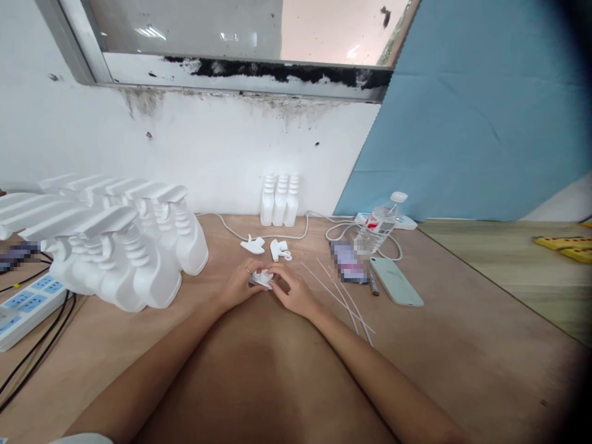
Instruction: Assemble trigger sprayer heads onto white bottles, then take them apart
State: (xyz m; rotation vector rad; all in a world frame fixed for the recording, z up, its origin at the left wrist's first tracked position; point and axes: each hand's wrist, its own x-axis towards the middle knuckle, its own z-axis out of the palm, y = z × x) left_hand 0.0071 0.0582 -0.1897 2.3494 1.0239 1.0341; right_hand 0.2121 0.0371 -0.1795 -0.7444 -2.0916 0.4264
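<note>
Between my two hands is a small white plastic part point(262, 279), seemingly a piece of a spray trigger head; fingers cover some of it. My left hand point(238, 285), with a ring on one finger, pinches its left side. On the other side, the fingertips of my right hand point(293, 291) close on the same part. Just beyond the hands lie a white spray head shell point(253, 245) and a white trigger piece point(280, 250). Several thin white tubes point(345, 299) cross each other to the right of my right hand.
White spray bottles point(157, 277) crowd the left, beside a power strip point(32, 302) with black cables. Three small white bottles point(280, 203) stand against the wall. At right are a clear water bottle point(377, 228), a pale green phone point(398, 282), a dark pen-like item point(374, 285) and a cable.
</note>
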